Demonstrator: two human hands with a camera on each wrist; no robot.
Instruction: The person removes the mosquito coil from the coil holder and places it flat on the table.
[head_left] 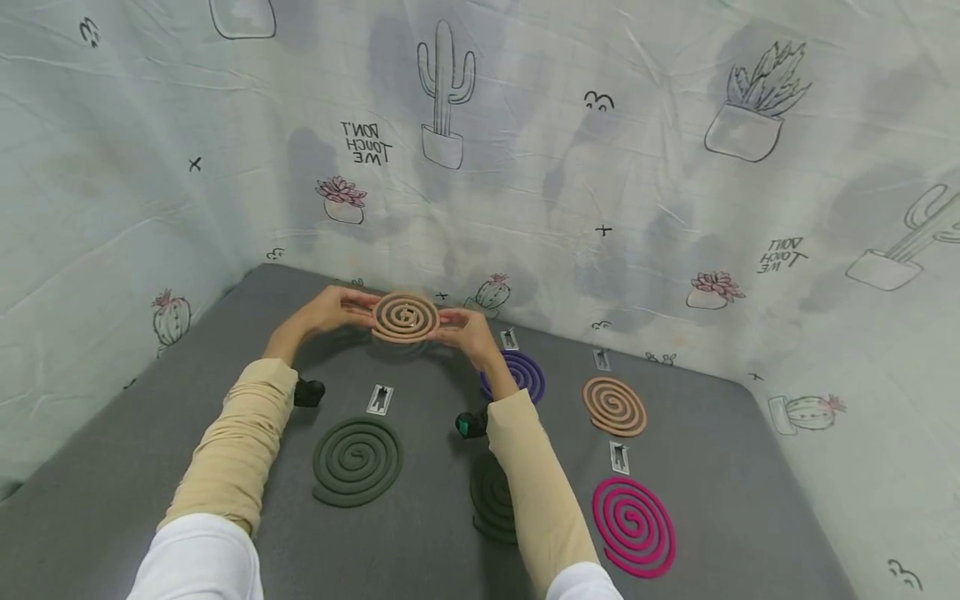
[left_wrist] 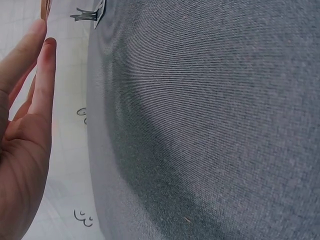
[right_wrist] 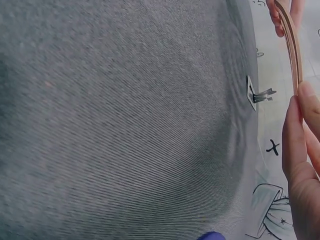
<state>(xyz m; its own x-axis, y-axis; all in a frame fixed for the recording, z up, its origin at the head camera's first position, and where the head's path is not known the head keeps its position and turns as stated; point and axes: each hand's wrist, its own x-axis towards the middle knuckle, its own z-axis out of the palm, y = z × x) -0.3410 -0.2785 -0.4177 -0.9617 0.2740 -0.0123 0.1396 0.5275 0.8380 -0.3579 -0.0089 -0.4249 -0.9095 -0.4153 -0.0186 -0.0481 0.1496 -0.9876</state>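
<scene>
Both hands hold a tan mosquito coil (head_left: 406, 294) raised above the far part of the grey table. My left hand (head_left: 330, 308) pinches its left edge between thumb and fingers. On the opposite edge, my right hand (head_left: 468, 333) pinches it the same way. Seen edge-on in the right wrist view, the coil (right_wrist: 297, 55) is thin and slightly bowed. Below it, a small metal coil stand (right_wrist: 251, 94) with upturned prongs lies on the table; the held coil hides this stand in the head view.
A dark green coil (head_left: 357, 461) lies beside a metal stand (head_left: 380, 400). To the right are a purple coil (head_left: 531, 377), another tan coil (head_left: 615, 407) and a pink coil (head_left: 633, 527), with more stands. The right forearm partly covers a second green coil (head_left: 491, 500). Printed cloth (head_left: 525, 192) hangs behind the table.
</scene>
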